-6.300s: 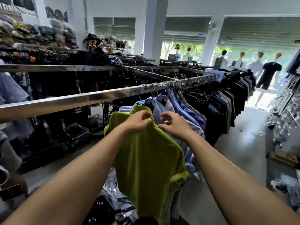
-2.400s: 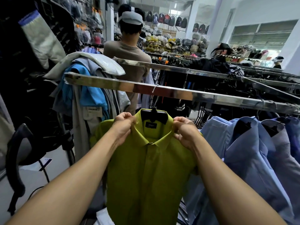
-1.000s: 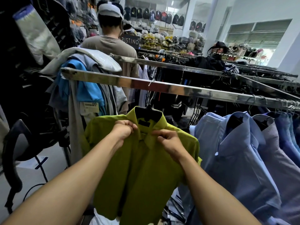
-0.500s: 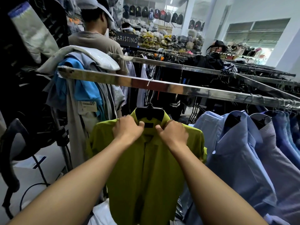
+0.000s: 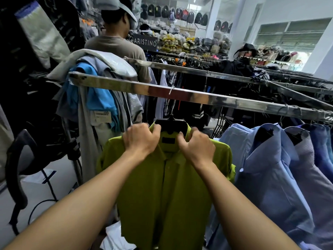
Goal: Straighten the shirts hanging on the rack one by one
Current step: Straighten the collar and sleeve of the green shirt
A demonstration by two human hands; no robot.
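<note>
Head view: the left grip is curled round the left side of the collar of the green shirt, thumb against the fabric just under the black hanger. The right grip is closed the same way on the right side of the collar. Both are clamped on cloth, a little apart, with the hanger's neck between them.

A second ago the two were lower and closer together, working at the top of the placket, and the shirt sat skewed with its left shoulder bunched up. They have since climbed to the collar edges. The shirt now hangs squarer, shoulders close to level and the front falling flat down the middle. Its hook rides the steel rail, apart from the other garments.

That suggests this shirt is nearly finished, with only the collar left to seat on the hanger. The blue shirts crowded just to its right look untouched, their collars open and slumped, so most of the task probably lies ahead. Beyond the rail a person in a cap stands turned away.
</note>
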